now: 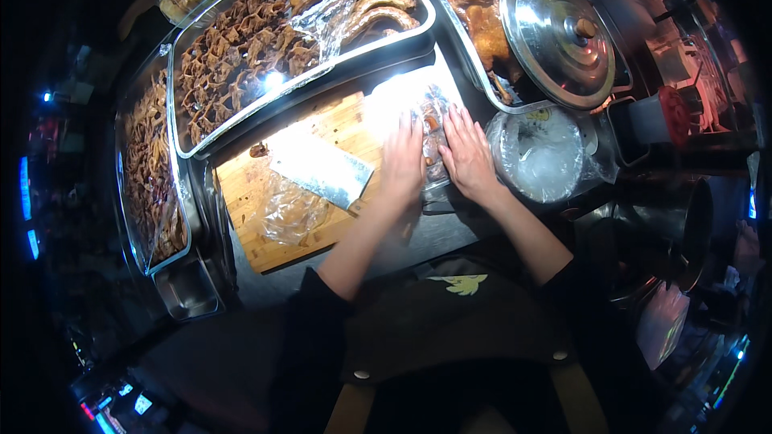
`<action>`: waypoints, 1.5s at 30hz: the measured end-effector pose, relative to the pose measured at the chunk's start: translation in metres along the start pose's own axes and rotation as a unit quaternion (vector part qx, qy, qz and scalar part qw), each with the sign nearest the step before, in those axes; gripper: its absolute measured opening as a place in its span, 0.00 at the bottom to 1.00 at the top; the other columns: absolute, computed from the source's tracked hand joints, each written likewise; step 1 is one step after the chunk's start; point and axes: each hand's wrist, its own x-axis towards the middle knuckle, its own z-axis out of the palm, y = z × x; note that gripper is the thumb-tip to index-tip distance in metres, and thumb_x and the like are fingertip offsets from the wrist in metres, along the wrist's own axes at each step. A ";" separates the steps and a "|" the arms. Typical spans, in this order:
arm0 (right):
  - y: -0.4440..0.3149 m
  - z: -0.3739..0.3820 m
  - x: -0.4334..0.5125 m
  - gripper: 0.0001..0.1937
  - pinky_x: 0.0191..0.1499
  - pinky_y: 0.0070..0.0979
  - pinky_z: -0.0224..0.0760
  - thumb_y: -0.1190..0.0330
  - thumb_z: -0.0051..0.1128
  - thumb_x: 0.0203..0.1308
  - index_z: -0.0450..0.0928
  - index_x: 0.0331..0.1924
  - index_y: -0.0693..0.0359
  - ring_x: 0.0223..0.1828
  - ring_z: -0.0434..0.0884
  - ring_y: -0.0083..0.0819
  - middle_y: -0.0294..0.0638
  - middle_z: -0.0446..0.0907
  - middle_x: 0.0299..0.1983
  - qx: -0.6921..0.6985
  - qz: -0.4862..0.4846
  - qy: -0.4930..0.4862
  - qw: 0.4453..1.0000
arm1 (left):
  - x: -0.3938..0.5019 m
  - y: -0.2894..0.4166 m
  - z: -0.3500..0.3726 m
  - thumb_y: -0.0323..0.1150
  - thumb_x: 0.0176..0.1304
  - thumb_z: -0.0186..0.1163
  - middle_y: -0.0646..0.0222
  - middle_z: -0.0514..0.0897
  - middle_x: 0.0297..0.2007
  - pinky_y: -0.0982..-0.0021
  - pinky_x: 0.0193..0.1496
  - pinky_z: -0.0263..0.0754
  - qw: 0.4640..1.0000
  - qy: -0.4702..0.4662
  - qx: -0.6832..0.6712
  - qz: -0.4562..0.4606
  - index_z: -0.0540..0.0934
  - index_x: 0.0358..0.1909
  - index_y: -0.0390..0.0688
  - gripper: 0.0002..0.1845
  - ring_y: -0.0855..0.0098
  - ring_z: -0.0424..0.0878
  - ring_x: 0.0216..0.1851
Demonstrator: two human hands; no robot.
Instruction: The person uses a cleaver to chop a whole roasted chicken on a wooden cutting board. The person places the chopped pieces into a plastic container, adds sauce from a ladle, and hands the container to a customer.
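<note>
A clear plastic package [434,132] with dark brown food pieces lies before me on the metal worktop. My left hand [405,154] lies flat along its left side, fingers straight. On the opposite side my right hand [469,154] presses against it, thumb over the near part. Strong glare washes out the far end of the package, so whether it is a box or a bag is unclear. Left of my hands is a wooden cutting board [271,253], bearing a cleaver [325,166] and a crumpled clear plastic bag [295,208]. One small brown food scrap [259,150] sits on the board.
Large metal trays of braised meat [241,78] stand behind the board and at left [151,169]. A round metal lid [555,36] rests on the right tray of whole cooked poultry [482,30]. A plastic-lined round container [537,154] stands right of my right hand.
</note>
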 end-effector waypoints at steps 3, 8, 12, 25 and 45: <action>0.005 0.010 -0.010 0.30 0.69 0.45 0.48 0.63 0.49 0.63 0.59 0.66 0.67 0.73 0.50 0.45 0.50 0.55 0.70 -0.032 -0.032 0.048 0.998 | -0.026 0.021 0.021 0.43 0.63 0.52 0.42 0.52 0.69 0.49 0.72 0.37 0.998 0.035 -0.020 -0.053 0.56 0.67 0.30 0.37 0.46 0.42 0.72; 0.010 0.015 -0.008 0.30 0.68 0.42 0.52 0.63 0.50 0.61 0.60 0.66 0.67 0.71 0.55 0.47 0.51 0.57 0.70 0.001 -0.020 0.057 0.998 | -0.028 0.023 0.036 0.47 0.62 0.54 0.43 0.51 0.69 0.47 0.71 0.36 0.997 0.072 -0.003 -0.035 0.58 0.66 0.31 0.38 0.45 0.43 0.72; 0.012 0.014 -0.012 0.30 0.68 0.41 0.52 0.63 0.51 0.60 0.61 0.65 0.67 0.69 0.59 0.46 0.51 0.61 0.67 0.016 -0.038 0.084 0.996 | -0.023 0.029 0.019 0.46 0.62 0.54 0.44 0.56 0.67 0.47 0.71 0.38 0.997 0.058 -0.033 -0.043 0.61 0.65 0.33 0.35 0.46 0.48 0.71; 0.017 0.015 -0.017 0.28 0.70 0.41 0.48 0.57 0.45 0.66 0.62 0.63 0.70 0.71 0.57 0.42 0.55 0.56 0.69 0.051 -0.002 0.076 0.996 | 0.101 -0.011 0.034 0.48 0.66 0.45 0.63 0.66 0.66 0.44 0.69 0.39 0.973 -0.098 0.181 0.109 0.71 0.62 0.49 0.26 0.57 0.47 0.73; 0.167 -0.420 -0.180 0.31 0.53 0.40 0.63 0.75 0.68 0.40 0.73 0.55 0.54 0.54 0.71 0.42 0.44 0.71 0.53 -0.464 0.093 0.510 0.719 | 0.038 -0.003 -0.002 0.42 0.67 0.50 0.57 0.56 0.70 0.48 0.72 0.36 0.991 0.114 -0.011 0.072 0.60 0.67 0.39 0.30 0.52 0.45 0.73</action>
